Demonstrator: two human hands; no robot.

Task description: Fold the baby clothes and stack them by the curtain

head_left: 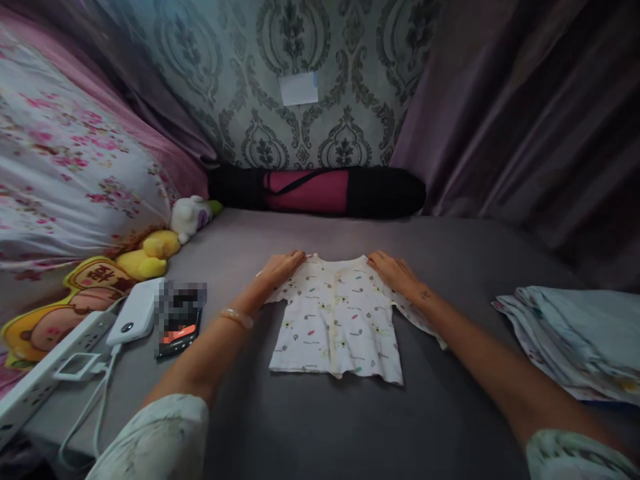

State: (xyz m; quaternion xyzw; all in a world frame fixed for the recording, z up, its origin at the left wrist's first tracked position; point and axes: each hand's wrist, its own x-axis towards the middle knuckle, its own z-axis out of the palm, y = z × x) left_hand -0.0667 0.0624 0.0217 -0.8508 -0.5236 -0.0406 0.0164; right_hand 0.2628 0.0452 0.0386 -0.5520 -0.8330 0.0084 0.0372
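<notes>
A small white baby shirt (333, 320) with a scattered print lies spread on the grey surface, its neckline away from me and its hem toward me. At its left shoulder in the view, my left hand (286, 267) is closed on the fabric. My right hand (393, 270) pinches the other shoulder, beside the neckline. Each forearm covers part of a sleeve. The fingertips are partly hidden behind the hands, and a light bangle (237, 318) circles my left wrist.
Folded cloths (575, 340) are stacked at the right. On the left lie a phone (177, 327), a white power bank (137, 310), a power strip (55, 360) with cables, and plush toys (150, 253). A black and pink long bag (315, 191) rests against the far wall.
</notes>
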